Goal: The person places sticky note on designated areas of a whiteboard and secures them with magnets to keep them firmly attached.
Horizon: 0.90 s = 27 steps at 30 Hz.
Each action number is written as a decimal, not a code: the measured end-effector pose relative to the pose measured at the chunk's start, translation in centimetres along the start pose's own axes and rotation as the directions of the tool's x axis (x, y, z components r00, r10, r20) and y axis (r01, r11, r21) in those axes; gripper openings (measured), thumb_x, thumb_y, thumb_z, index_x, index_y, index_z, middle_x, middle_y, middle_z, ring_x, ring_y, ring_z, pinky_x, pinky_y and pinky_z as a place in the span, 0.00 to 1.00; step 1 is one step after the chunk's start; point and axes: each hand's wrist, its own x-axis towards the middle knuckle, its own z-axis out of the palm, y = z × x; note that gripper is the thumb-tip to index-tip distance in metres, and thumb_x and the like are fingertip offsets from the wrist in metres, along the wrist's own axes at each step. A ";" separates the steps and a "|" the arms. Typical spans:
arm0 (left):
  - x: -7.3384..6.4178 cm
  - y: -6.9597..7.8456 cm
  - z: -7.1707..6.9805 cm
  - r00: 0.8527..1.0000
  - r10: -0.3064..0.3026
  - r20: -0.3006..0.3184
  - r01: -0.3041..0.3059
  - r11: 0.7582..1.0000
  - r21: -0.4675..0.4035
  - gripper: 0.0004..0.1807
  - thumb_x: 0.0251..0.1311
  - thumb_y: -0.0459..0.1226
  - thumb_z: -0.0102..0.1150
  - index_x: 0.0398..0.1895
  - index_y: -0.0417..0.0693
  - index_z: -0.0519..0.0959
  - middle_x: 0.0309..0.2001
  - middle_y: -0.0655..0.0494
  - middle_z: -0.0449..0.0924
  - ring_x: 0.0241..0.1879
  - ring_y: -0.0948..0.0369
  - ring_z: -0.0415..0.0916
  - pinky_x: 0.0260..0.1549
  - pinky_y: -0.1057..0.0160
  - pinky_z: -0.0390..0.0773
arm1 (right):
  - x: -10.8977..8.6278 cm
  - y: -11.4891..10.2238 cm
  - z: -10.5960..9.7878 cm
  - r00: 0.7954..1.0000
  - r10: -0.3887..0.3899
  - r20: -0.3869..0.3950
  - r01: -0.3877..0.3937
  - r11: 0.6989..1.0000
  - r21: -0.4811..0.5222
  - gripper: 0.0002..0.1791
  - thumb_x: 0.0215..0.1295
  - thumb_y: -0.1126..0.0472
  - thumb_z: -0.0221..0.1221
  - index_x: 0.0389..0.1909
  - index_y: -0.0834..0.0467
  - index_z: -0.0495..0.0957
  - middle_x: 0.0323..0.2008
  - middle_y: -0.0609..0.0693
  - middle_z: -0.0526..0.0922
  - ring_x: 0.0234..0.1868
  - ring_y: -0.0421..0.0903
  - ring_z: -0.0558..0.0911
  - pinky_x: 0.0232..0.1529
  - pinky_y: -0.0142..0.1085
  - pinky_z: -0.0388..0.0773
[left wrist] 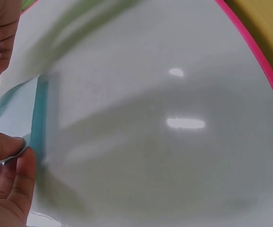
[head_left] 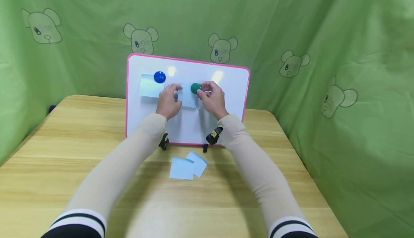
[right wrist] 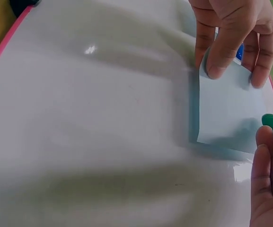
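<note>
A pink-edged whiteboard (head_left: 152, 123) stands upright on the table. My left hand (head_left: 169, 100) pinches the left edge of a light blue sticky note (head_left: 188, 97) against the board; thumb and fingers close on the paper in the right wrist view, where the note (right wrist: 228, 109) lifts a little off the surface. Between thumb and fingers my right hand (head_left: 213, 98) holds a round green magnet (head_left: 196, 88), right at the note's upper right part. In the right wrist view the magnet (right wrist: 272, 122) appears tilted beside the note's edge.
Left on the board, a blue magnet (head_left: 160, 77) sits at the top corner of another blue note (head_left: 150, 86). Two overlapping blue notes (head_left: 182, 168) lie on the wooden table (head_left: 81, 130) before the board. Small black feet (head_left: 205, 148) support its bottom edge. A green curtain (head_left: 181, 8) hangs behind.
</note>
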 end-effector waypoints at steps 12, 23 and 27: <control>0.9 0.2 0.1 1.000 0.009 -0.029 -0.008 0.999 0.045 0.22 0.59 0.27 0.61 0.57 0.45 0.73 0.53 0.49 0.75 0.51 0.56 0.73 0.54 0.61 0.76 | 1.3 -0.4 1.2 0.999 0.012 -0.046 -0.012 1.000 0.012 0.12 0.67 0.66 0.59 0.49 0.63 0.74 0.41 0.55 0.79 0.37 0.44 0.83 0.40 0.30 0.81; 1.4 0.6 0.0 0.999 0.026 -0.033 -0.025 0.999 0.045 0.22 0.59 0.25 0.61 0.57 0.44 0.73 0.53 0.47 0.75 0.51 0.55 0.74 0.54 0.61 0.76 | 2.1 -0.5 2.0 0.997 0.028 -0.068 -0.029 0.999 -0.024 0.11 0.67 0.65 0.59 0.49 0.62 0.74 0.41 0.55 0.80 0.37 0.44 0.82 0.41 0.28 0.80; 1.6 0.8 -0.2 0.998 0.036 -0.047 -0.033 0.998 0.057 0.22 0.59 0.25 0.61 0.57 0.43 0.73 0.53 0.47 0.75 0.51 0.55 0.73 0.54 0.61 0.75 | 2.5 -0.7 2.0 0.997 0.028 -0.078 -0.030 0.999 -0.022 0.11 0.67 0.65 0.59 0.49 0.62 0.74 0.40 0.55 0.80 0.37 0.44 0.82 0.41 0.28 0.80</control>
